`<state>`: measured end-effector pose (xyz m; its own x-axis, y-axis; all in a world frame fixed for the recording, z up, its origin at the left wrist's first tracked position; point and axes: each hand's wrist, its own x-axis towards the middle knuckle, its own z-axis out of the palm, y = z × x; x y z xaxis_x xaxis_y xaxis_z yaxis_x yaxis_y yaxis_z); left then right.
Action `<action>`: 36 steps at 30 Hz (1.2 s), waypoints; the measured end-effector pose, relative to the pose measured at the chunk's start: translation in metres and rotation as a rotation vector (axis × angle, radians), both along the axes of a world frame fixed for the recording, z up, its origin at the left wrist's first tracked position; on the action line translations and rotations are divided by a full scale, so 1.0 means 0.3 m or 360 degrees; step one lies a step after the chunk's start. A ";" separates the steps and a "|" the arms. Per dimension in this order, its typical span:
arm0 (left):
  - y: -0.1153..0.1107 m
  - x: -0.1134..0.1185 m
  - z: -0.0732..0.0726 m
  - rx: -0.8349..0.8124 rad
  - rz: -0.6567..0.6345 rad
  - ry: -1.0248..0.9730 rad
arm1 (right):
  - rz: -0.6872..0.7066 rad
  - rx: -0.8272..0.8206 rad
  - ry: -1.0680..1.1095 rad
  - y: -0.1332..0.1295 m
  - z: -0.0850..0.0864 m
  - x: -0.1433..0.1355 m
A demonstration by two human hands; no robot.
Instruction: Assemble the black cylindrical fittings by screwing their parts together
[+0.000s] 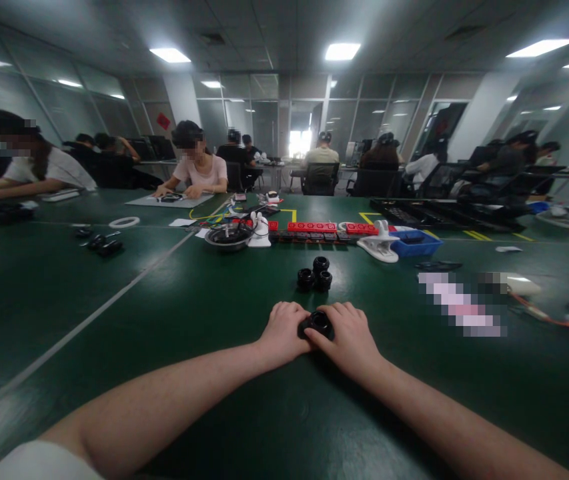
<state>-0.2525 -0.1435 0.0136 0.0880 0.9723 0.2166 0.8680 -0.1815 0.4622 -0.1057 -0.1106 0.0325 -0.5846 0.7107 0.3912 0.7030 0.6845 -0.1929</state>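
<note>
Black round fitting [317, 323] sits between my two hands, low on the green worktop [174, 313], just in front of me. My left hand [283, 331] is curled against its left side and my right hand [348, 333] covers its right side, so the fingers of both are closed on the part together. I think this step goes well if one hand keeps the body fixed while the other works on it, with both wrists resting on the worktop so the small piece does not slip.

Three more black fittings [315, 273] stand in a group a little farther away. Behind them lie a row of red blocks [311, 227], a blue tray [415, 244] and a dark round bowl [229, 237]. Other people sit at the long worktops around the room, under ceiling lights [342, 51].
</note>
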 end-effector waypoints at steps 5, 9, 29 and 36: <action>0.000 0.000 -0.002 -0.0005 0.0010 -0.0006 | 0.0031 0.0003 0.0007 -0.004 0.016 0.005; 0.000 0.002 -0.001 -0.0010 0.0023 0.0005 | 0.0082 0.0001 -0.0039 -0.009 0.031 0.006; 0.003 -0.002 -0.004 -0.0080 0.0003 0.0064 | 0.0312 0.0145 0.0065 -0.024 0.002 -0.006; 0.003 -0.008 -0.011 -0.0029 -0.0029 0.0078 | 0.0376 0.0154 0.0090 -0.034 0.001 0.002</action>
